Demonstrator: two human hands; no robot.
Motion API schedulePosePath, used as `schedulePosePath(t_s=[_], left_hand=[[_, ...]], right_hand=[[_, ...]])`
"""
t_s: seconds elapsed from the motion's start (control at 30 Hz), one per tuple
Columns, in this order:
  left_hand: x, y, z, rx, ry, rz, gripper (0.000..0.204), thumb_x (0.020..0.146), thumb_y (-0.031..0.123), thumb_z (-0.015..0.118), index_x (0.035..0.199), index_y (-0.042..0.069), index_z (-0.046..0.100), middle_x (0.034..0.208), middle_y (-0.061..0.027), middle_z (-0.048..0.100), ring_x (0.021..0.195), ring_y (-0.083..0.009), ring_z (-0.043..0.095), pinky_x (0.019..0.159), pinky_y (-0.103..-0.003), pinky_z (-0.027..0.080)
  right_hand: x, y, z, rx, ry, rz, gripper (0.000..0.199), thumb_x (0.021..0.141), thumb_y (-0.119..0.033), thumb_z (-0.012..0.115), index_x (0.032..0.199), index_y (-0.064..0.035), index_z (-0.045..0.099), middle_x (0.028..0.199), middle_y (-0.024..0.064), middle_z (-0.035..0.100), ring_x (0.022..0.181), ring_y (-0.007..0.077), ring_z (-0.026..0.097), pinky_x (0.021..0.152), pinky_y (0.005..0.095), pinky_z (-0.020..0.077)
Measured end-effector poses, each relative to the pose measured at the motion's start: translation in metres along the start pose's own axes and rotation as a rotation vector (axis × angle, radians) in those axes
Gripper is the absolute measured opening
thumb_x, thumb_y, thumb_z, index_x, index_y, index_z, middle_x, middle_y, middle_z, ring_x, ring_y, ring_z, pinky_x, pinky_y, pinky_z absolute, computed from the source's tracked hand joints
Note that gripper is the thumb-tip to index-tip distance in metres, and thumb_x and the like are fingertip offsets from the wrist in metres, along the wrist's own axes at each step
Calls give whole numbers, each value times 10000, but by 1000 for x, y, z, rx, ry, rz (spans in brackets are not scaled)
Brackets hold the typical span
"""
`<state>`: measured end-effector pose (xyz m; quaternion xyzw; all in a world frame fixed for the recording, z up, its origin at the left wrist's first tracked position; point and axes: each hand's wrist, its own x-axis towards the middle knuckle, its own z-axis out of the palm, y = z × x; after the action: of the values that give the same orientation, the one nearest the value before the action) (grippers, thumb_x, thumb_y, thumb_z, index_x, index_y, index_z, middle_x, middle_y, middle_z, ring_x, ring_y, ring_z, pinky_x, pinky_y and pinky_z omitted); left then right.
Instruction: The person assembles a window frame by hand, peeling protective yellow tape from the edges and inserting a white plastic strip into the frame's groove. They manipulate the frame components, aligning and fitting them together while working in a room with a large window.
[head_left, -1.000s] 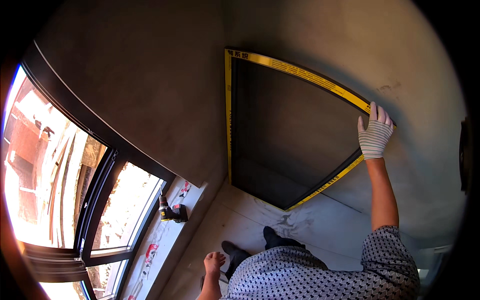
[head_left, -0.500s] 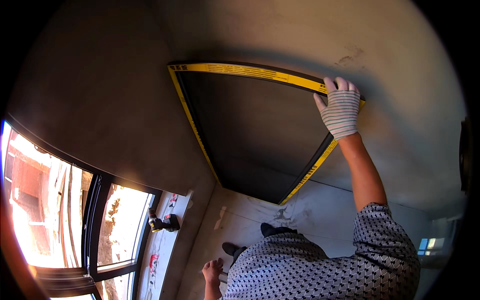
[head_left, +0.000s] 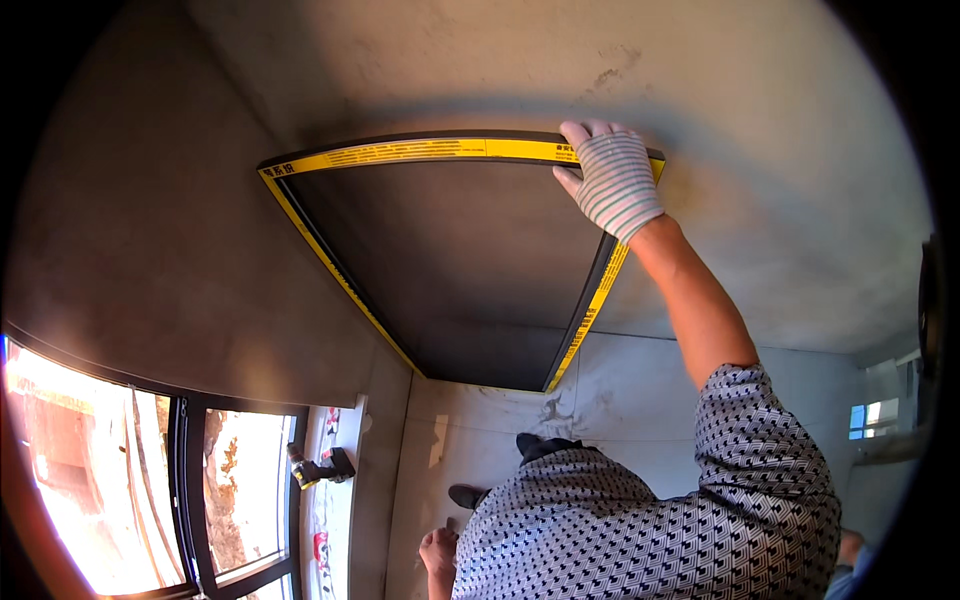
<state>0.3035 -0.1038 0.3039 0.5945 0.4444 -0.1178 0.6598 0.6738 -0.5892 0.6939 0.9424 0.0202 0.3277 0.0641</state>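
- Near the upper right corner of the framed screen (head_left: 460,250), right hand (head_left: 612,182): fingers (head_left: 576,133) bent over the top rail, thumb lying apart on the near side; grip closed around the rail.
- Glove (head_left: 618,195) on that hand: knitted, ribbed, pale with thin dark stripes; finger portions smooth, whitish-pink.
- Framed screen: four-sided, slim dark rails faced with flat yellow strips (head_left: 400,152) bearing black print; infill a dark, thin, see-through sheet. Stands on end, bottom edge at the floor, close before the wall. Contact with wall: cannot tell.
- Left hand (head_left: 438,550): bare, low beside the torso, well apart from the screen. Fingers look curled; cannot tell how tightly, or whether anything is held.
- Shirt (head_left: 620,530): woven-looking cloth, small black geometric figures on pale ground. Dark rounded shoe (head_left: 467,496) below.
- Floor (head_left: 640,400): pale, flat slabs, straight joints, dark smudges.
- Wall (head_left: 770,260): matt, grey-beige, mottled, a few scuffs.
- Left: white sill (head_left: 347,440), smooth, red and dark marks; on it a drill (head_left: 322,467), black and yellow, chunky. Beyond, window (head_left: 192,490): dark rigid frame, bright glazing.
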Motion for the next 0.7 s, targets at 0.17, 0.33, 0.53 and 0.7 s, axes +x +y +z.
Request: schedulePosePath(t_s=[0.17,0.33,0.53,0.7], left_hand=[[-11,4,-3,-112,-10,-65,179,924,113,618,1020,-37,616,823,-110,661,673,-219,660,613,-323,554],[-35,13,5,21,55,-133,250,949,198,588,1053,-25,627,953,-136,716,831,-224,706,716,-323,569],[-58,9,14,31,129,-171,236,941,191,586,1022,-24,637,913,-123,709,790,-213,702,693,-323,562],[-64,16,36,22,133,-168,240,936,194,597,1031,-23,636,898,-114,702,783,-213,699,689,-325,557]], right_hand=[[10,18,0,139,-180,-50,474,917,-336,673,1306,-91,555,1172,170,646,1096,375,618,929,460,519],[27,45,-22,282,-453,-73,534,915,-376,667,1323,-42,578,1218,219,667,1138,417,611,999,443,486],[36,63,-44,281,-742,47,513,893,-354,700,1250,5,618,1120,257,685,1037,405,647,920,428,513],[31,83,-33,551,-689,0,493,892,-301,691,1230,47,611,1016,227,692,950,317,674,858,393,524]])
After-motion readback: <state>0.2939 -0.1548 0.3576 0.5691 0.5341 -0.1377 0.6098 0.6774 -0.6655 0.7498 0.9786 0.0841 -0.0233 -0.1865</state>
